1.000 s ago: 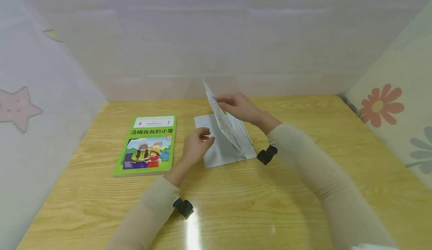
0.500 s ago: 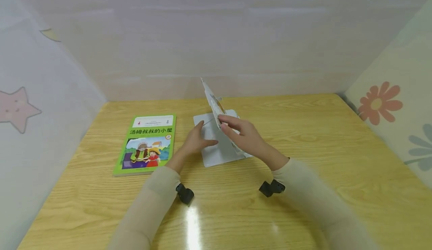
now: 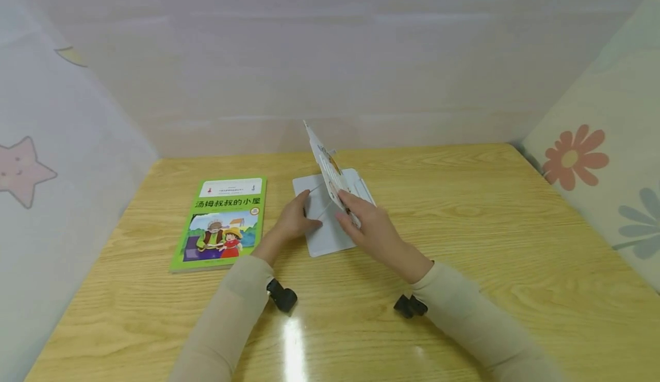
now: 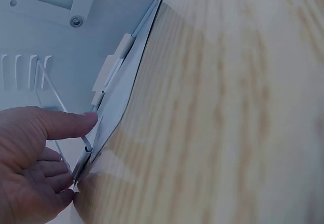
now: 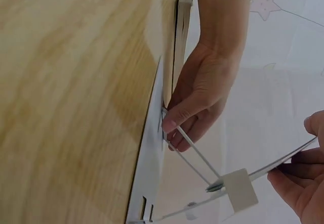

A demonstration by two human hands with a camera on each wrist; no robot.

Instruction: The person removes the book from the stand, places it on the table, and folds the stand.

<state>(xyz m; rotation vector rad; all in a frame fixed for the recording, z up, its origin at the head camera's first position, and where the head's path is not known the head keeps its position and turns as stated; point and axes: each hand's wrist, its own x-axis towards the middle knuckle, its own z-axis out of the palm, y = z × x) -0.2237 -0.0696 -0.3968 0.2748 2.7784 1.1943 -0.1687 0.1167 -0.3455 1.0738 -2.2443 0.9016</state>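
A white metal book stand stands partly folded out on the table, its base plate [image 3: 330, 240] lying flat and its back panel [image 3: 323, 164] tilted up. A thin wire prop [image 5: 200, 151] runs between panel and base. My left hand [image 3: 293, 219] is at the left side of the base, and in the right wrist view its thumb and fingers pinch the lower end of the prop. My right hand [image 3: 377, 231] grips the panel's near edge, thumb on one face and curled fingers on the other. The left wrist view shows slots in the panel's rear, with the prop's upper end at one.
To the left lies a green picture book [image 3: 219, 221] with a cartoon cover, close beside my left forearm. The wooden table [image 3: 464, 210] ends at a pale cloth wall [image 3: 340, 73] behind. Printed cloth walls stand on both sides.
My right hand has come down from the panel's upper part to its near edge. My left hand has moved in at the base's left side and onto the wire prop.
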